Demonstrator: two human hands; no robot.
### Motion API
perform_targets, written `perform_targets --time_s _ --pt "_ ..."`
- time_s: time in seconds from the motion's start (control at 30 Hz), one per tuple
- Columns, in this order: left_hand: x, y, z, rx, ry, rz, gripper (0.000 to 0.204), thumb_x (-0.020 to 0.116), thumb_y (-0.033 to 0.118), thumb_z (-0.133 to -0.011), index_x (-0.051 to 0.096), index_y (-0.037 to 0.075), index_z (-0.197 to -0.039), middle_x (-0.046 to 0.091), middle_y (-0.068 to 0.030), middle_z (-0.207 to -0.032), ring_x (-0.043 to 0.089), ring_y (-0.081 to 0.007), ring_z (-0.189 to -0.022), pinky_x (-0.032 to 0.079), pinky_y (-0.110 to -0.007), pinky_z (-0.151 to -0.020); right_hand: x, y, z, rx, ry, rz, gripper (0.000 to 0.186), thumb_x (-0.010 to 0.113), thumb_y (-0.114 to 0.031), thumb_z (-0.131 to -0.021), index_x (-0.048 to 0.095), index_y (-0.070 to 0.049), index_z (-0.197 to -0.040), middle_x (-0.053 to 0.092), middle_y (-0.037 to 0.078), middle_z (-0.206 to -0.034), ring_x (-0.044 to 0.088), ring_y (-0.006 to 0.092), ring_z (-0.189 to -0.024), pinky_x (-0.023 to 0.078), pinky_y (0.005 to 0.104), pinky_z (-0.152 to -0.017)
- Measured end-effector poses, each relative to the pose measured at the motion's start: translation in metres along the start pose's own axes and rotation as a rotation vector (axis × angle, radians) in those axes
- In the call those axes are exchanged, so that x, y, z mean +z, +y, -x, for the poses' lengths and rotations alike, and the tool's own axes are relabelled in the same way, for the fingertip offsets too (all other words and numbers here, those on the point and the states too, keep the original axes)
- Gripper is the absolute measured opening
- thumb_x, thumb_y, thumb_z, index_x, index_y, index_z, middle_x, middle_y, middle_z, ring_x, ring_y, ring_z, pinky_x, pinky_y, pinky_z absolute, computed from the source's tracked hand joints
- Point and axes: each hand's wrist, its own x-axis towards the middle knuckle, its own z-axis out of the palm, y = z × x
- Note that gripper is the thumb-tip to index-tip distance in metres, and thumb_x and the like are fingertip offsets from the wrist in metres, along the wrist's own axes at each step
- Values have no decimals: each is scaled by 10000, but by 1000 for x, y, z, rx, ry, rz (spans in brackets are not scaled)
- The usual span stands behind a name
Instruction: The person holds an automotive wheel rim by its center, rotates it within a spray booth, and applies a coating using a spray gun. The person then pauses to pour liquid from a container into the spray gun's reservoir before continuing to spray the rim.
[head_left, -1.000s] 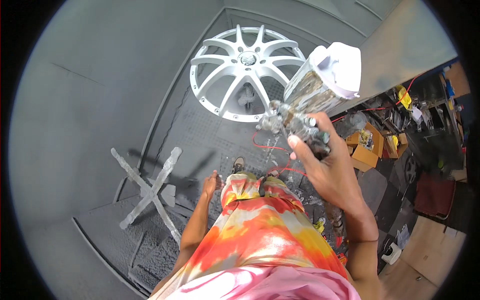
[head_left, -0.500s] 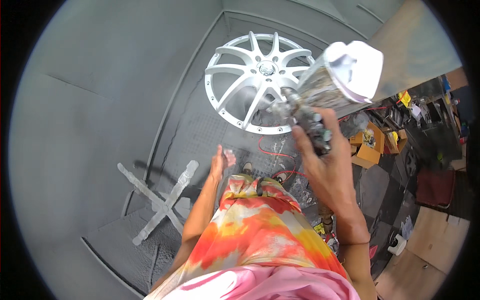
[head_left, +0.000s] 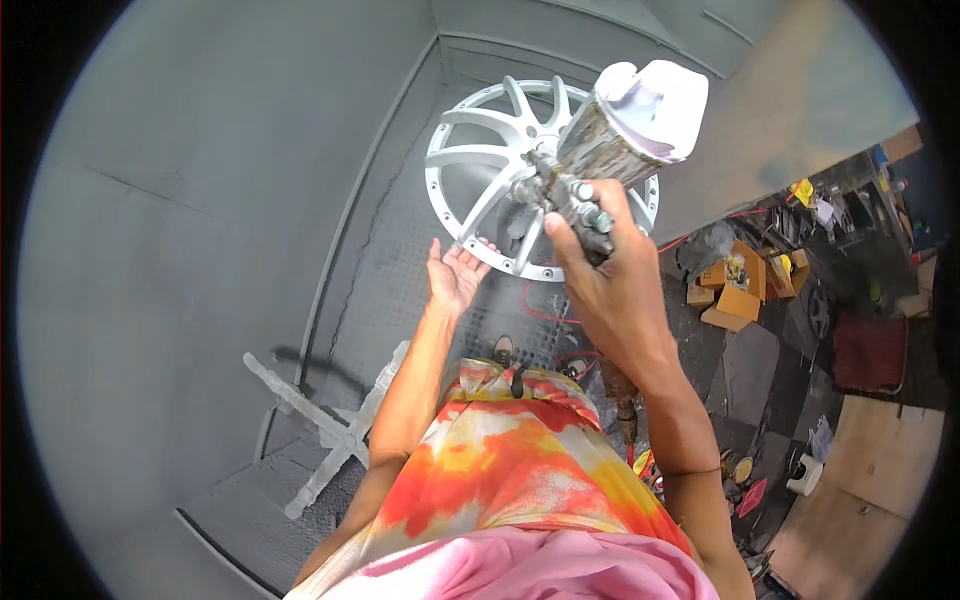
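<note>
My right hand (head_left: 618, 280) is wrapped round a paint spray gun (head_left: 578, 208). On the gun sits a stained cup (head_left: 603, 145) with crumpled white lining over its rim. Gun and cup hang in front of a white multi-spoke car wheel rim (head_left: 475, 155), hiding its hub and right part. Beneath the rim's lower left edge my left hand (head_left: 458, 278) is open, palm up, fingers stretched to the edge. Whether those fingers touch the rim I cannot tell. What holds the rim up is hidden.
Grey walls (head_left: 210, 260) close in the left side and back. A pale cross-shaped stand (head_left: 342, 438) is at lower left. Red hose (head_left: 545, 316) runs along the floor below the rim. Cardboard boxes (head_left: 738, 303), cluttered shelves and a flat cardboard sheet (head_left: 862, 475) lie to the right.
My left hand has risen from near my waist to the rim's lower edge. My right hand has moved left with the spray gun, now covering the hub. The rim appears slightly turned.
</note>
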Motion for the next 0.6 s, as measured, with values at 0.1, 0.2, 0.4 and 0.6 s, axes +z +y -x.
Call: perform_targets --time_s 0.1,0.2,0.4,0.6 --pt "15 -16 8 9 28 3 792 198 615 -1061 464 -64 -1369 642 -231 -1198 613 -371 -1198 459 -543 -1095 5 -2 2 -27 -67 -21 259 673 -80 -957 511 -25 -1151 650 236 -920 659 396 -794 507 417 -702" --pt "22 -35 19 -26 -20 65 807 255 666 -1040 475 -31 -1383 642 -207 -1253 614 -341 -1209 479 -513 -1076 5 1 10 -66 -125 -29 289 681 -76 -949 514 -12 -1176 649 256 -960 662 427 -828 511 432 -721" --pt "21 -93 48 -132 -303 222 619 325 553 -1067 535 59 -1375 597 -140 -1326 566 -283 -1271 462 -464 -1097 -5 10 38 -138 -182 71 336 687 -109 -955 560 6 -1244 701 204 -984 680 317 -807 526 363 -724" --pt "-1 -138 32 -554 -467 -41 502 599 299 -1022 488 66 -1454 544 -112 -1392 549 -193 -1257 420 -340 -1080 -22 3 64 -62 -237 110 352 679 -112 -963 558 0 -1274 701 199 -997 681 286 -821 531 367 -757"
